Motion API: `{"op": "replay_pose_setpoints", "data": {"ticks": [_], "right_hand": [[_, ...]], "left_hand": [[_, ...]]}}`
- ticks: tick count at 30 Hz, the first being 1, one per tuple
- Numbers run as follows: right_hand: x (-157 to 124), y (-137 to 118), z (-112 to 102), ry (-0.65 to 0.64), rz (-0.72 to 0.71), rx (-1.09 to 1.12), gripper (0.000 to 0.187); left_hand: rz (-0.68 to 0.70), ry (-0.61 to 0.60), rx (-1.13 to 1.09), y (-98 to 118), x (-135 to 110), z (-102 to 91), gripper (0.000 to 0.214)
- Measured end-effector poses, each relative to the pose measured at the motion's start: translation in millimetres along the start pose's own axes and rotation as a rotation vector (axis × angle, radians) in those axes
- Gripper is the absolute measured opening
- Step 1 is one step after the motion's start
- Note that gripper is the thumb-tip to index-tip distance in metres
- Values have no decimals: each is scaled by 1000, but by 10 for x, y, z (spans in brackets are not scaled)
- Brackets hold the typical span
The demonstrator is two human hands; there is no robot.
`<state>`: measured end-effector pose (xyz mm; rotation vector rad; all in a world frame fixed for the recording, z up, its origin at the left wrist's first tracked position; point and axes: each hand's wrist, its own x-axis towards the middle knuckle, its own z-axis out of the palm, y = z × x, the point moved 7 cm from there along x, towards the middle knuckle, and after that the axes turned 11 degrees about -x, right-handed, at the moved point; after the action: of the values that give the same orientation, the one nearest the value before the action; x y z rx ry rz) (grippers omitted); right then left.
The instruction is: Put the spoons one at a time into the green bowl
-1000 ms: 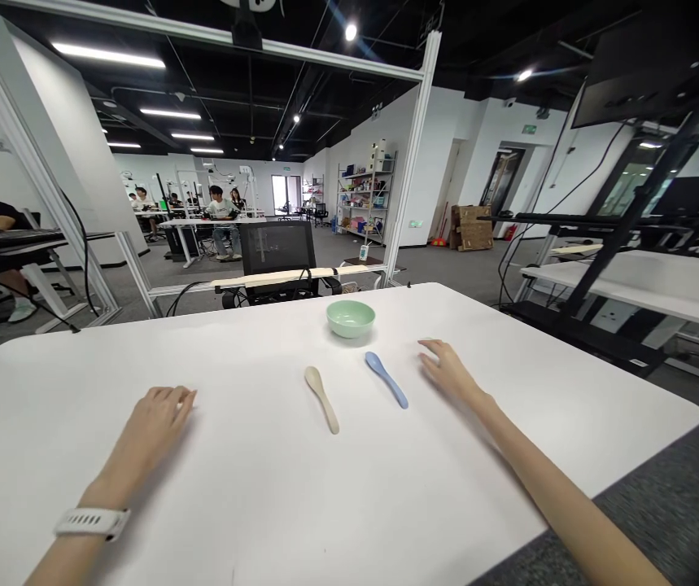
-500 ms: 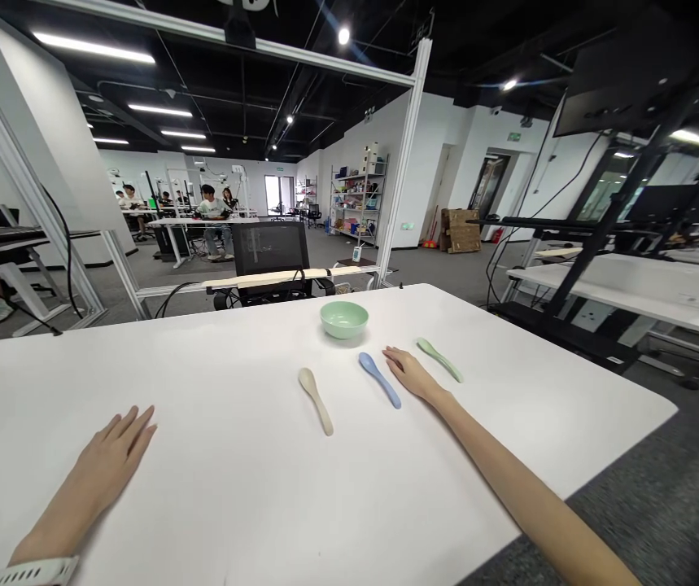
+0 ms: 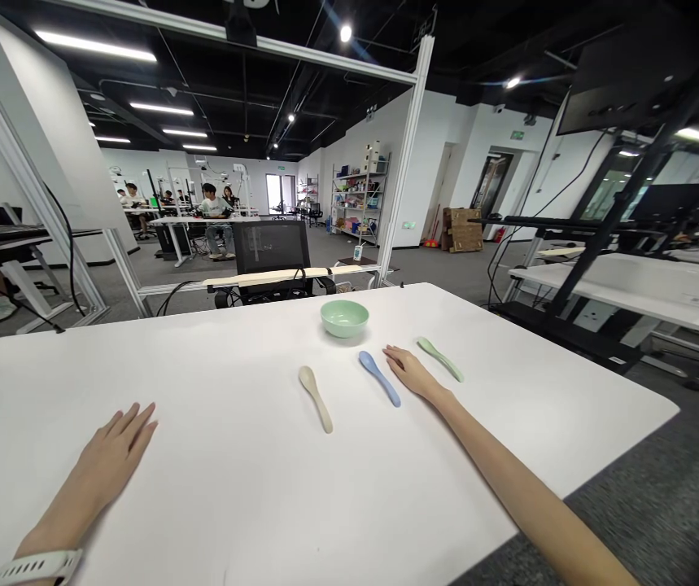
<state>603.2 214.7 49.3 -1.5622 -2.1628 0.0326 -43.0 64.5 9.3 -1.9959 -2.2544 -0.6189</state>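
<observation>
My left hand (image 3: pixel 111 456) lies flat on the white table (image 3: pixel 215 488) at the left, fingers stretched out and holding nothing. My right hand (image 3: pixel 408 370) rests on the table between a blue spoon (image 3: pixel 379 378) on its left and a green spoon (image 3: pixel 440 359) on its right; its fingers are extended and I see nothing in them. Left of the blue spoon lies a beige spoon (image 3: pixel 316 399). A light green bowl (image 3: pixel 345 318) stands upright behind the spoons, near the far edge, and no contents show in it.
A metal frame (image 3: pixel 407 163) rises beyond the far edge, with a wooden strip (image 3: pixel 269 277) across its lower bar. Behind it stands a black mesh chair (image 3: pixel 273 244). A dark stand and another white desk (image 3: pixel 623 285) are at the right. Several people sit at desks farther off.
</observation>
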Motion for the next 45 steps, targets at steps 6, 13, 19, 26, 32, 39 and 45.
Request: {"op": "replay_pose_setpoints", "data": {"ticks": [6,13,19,26,32,39,45], "right_hand": [[-16,-347,-358,141,51,69,38],[-167,-1740,-232,-103,-46,195,28],[-358,-2287,27,-227,-58,145,18],[-143,-1930,-106,-59,-79,199,22],[679,-1421,-649,87,-15,-54,29],[1308,-1215,-561,-65,90,-452,35],[1402,-1163,-343,-81,104,-487,28]], "left_hand": [[2,0,-21,35,7,-14,75],[-17,-27,-6,46,-6,-28,82],[-2,-23,-13,73,-9,-40,79],[-16,-10,-13,76,-13,-44,76],[-17,6,-15,81,-15,-55,75],[-30,15,-44,128,-32,-83,72],[3,40,-29,162,-45,-103,67]]}}
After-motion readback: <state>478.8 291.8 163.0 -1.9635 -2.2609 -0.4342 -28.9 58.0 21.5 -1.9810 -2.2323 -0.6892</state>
